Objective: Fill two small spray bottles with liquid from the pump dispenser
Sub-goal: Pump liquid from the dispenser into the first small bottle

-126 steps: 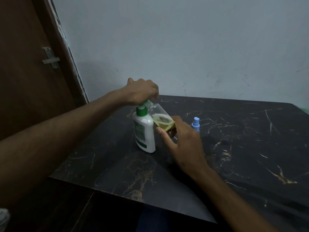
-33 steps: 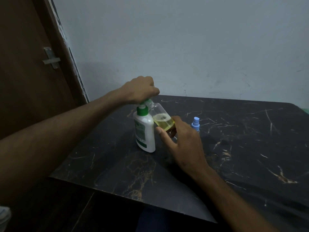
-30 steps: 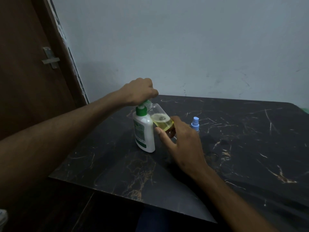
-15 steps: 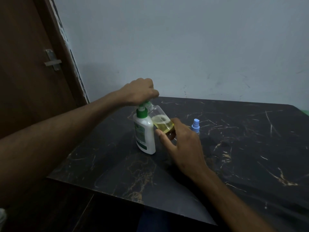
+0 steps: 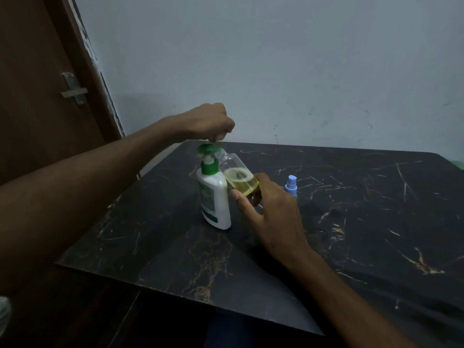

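A white pump dispenser with a green pump head stands upright on the black marble table. My left hand hovers just above the pump head with its fingers curled into a fist, holding nothing. My right hand grips a small clear bottle, tilted with its open neck under the pump's spout. Yellow liquid fills roughly its lower half. A second small spray bottle with a blue spray top stands just right of my right hand, its body mostly hidden.
A brown door with a metal latch is at the left. A pale wall rises right behind the table. The table's near edge runs diagonally across the lower part of the view.
My left hand has lifted off the pump head, which has risen and now shows fully. My right hand still holds the tilted bottle at the spout.
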